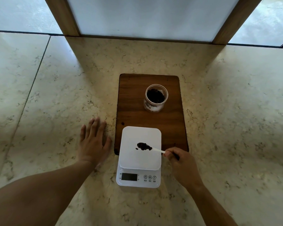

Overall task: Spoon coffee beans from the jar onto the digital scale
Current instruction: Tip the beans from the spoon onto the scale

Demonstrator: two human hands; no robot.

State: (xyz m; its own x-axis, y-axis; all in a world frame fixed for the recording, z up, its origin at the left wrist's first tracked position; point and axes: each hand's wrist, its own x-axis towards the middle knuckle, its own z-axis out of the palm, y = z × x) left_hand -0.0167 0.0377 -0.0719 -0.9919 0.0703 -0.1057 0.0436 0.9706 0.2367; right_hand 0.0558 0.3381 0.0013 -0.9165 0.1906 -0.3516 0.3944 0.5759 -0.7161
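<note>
A clear open jar (pixel 155 98) with dark coffee beans inside stands on a wooden board (pixel 134 115). In front of it sits a white digital scale (pixel 140 157), its front half off the board. My right hand (pixel 181 163) pinches the handle of a white spoon (pixel 158 150) that reaches over the scale's platform. A small heap of coffee beans (pixel 143 146) lies at the spoon's bowl, above the platform's middle. I cannot tell whether the beans rest in the spoon or on the platform. My left hand (pixel 93 142) lies flat on the counter, left of the scale, fingers spread.
The marble counter (pixel 55 95) stretches wide on both sides. A wooden-framed white panel (pixel 145 17) stands at the back edge, with windows to either side. The scale's display (pixel 129 176) looks dark, with three buttons to its right.
</note>
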